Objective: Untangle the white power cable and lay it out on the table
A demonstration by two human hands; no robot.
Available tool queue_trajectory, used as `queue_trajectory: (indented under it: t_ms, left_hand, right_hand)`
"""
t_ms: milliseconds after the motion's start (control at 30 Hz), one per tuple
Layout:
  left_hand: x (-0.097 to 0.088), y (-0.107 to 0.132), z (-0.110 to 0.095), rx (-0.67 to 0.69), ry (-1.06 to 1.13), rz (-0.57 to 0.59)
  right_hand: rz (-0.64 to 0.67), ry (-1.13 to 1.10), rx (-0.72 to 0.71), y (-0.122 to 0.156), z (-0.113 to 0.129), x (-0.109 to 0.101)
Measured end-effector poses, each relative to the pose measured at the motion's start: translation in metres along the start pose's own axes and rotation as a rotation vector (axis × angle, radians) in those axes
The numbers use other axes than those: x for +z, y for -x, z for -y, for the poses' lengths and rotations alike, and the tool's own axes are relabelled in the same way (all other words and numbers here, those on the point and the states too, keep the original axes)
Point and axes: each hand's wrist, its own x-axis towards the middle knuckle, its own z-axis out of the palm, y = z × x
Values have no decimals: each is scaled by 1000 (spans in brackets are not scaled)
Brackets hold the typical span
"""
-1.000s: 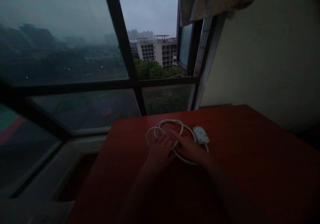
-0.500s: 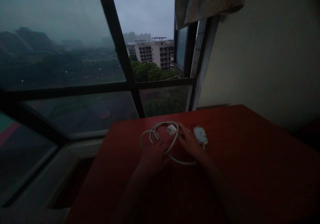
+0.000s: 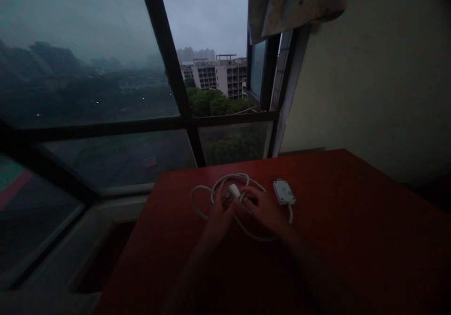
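Note:
A white power plug (image 3: 234,191) is held up between my two hands, over the loosely coiled pale cord (image 3: 252,235). My left hand (image 3: 220,211) has its thumb and fingers closed around the plug's prong side. With bent fingers, my right hand (image 3: 260,208) pinches the cord just behind the plug; its fingertips are partly hidden. The cord loops out past both hands and runs round to a white power strip block (image 3: 284,192), which lies on the table to the right of my right hand.
The reddish-brown table (image 3: 334,221) reaches to the window frame (image 3: 186,118) at the back and the pale wall (image 3: 352,94) at the right. A curtain (image 3: 299,5) hangs above. At the table's left is a window ledge (image 3: 123,207). The room is dim.
The plug, earlier lying inside the cord loop, is now lifted and turned between my hands. Both hands have come together on it, and the cord loops have shifted.

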Motion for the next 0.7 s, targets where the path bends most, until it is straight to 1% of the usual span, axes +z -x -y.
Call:
queue_trajectory:
  t_ms: [67,167,233,300,400,467,533,633,700]
  left_hand:
    - [-2,-2,-1,-45,53,-36]
    - [-2,-2,-6,-68,10,-108]
    - [-1,1,-11,-26,-66,-137]
    - [-1,4,-17,51,-133,-180]
    - [-8,5,-29,158,-184,-330]
    - [-20,3,-37,190,-182,-446]
    - [-38,-1,-45,200,-143,-540]
    - [-68,-8,-52,230,8,-746]
    - [-88,-13,-51,228,158,-836]
  right_hand:
    - [41,58,-39,3,5,1]
    - [139,184,-91,7,14,-1]
    - [161,286,-115,8,17,-4]
    - [141,375,-123,8,18,-8]
    - [122,459,-117,7,16,-12]
    - [122,484,-123,7,13,-13]
    - [92,487,-139,6,12,-13]
    - [-2,430,-158,5,14,-15]
    - [-90,393,-141,3,14,-18]
